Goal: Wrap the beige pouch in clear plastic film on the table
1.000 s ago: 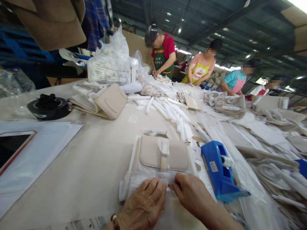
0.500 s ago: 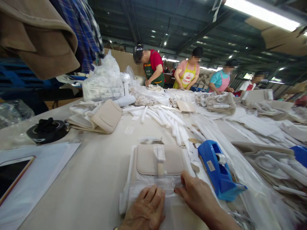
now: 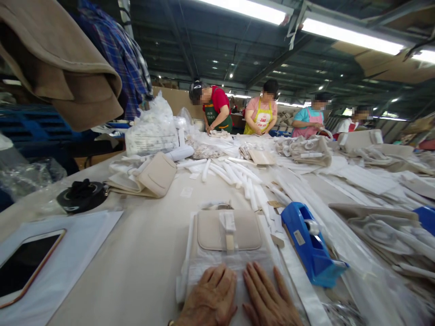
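Note:
A beige bag (image 3: 213,230) with a rounded flap lies on the table in front of me. White wrapping covers its flap strap, and a sheet of translucent wrapping (image 3: 199,266) lies across its lower part. My left hand (image 3: 212,294) rests flat on that sheet, fingers stretched forward and close together. Beside it, my right hand (image 3: 268,292) presses flat on the sheet too, with its fingers slightly spread. Neither hand grips anything. Both palms hide the bag's near end.
A blue tape dispenser (image 3: 302,240) stands right of the bag. At left are a phone (image 3: 29,262) on white sheets, a black round object (image 3: 81,195) and another beige bag (image 3: 158,174). White padding tubes (image 3: 239,174) lie beyond. Several people work across the table.
My right hand has moved from the bag's right edge to lie flat beside my left, its fingers opening out. My left hand stays on the wrapping. The view has shifted slightly.

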A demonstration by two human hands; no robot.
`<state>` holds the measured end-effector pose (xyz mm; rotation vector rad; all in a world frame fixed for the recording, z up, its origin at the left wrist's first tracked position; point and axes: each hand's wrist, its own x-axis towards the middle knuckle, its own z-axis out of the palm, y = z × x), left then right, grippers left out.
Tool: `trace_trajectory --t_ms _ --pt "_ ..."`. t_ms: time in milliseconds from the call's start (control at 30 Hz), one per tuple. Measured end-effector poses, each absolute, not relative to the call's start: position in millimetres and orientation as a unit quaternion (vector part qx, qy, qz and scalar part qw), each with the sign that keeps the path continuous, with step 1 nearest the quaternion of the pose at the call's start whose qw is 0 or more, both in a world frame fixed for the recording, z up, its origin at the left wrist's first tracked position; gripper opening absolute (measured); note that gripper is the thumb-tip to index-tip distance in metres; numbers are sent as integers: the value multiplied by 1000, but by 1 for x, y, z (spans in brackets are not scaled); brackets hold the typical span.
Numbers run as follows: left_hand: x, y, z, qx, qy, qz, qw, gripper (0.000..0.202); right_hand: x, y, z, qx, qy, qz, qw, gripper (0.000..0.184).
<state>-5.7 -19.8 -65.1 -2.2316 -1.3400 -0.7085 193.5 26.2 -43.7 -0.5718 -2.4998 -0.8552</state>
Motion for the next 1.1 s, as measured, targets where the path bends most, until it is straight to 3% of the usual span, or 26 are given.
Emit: trace_trajectory --t_ms 200,300,367,500,567,667,733,833,1100 --pt "-10 -18 -66 -826 -461 -236 224 55 190 37 -6 -293 -895 -228 245 21" --pt "-9 -13 -76 -813 -446 -255 273 38 148 60 4 -331 -894 -157 257 33" --pt "-9 -8 -85 -798 -435 -270 319 21 122 79 1 -354 -903 -112 214 43" --pt "-11 -3 -94 -784 -404 -314 352 18 108 102 -6 -397 -908 -43 124 62" --pt "-18 -5 -83 -783 -388 -371 314 16 117 101 -4 -422 -898 -38 121 59" --pt "-33 -10 -45 -780 -428 -426 165 21 136 93 1 -429 -889 -47 153 38" --pt "-42 -7 -14 -750 -568 -336 47 20 148 87 -1 -422 -885 -73 180 31" --pt "-44 9 17 -678 -680 -279 -3 10 160 82 -12 -405 -884 -110 204 32" --pt "-23 46 15 -716 -685 -124 47 17 161 82 -19 -397 -884 -127 213 31"
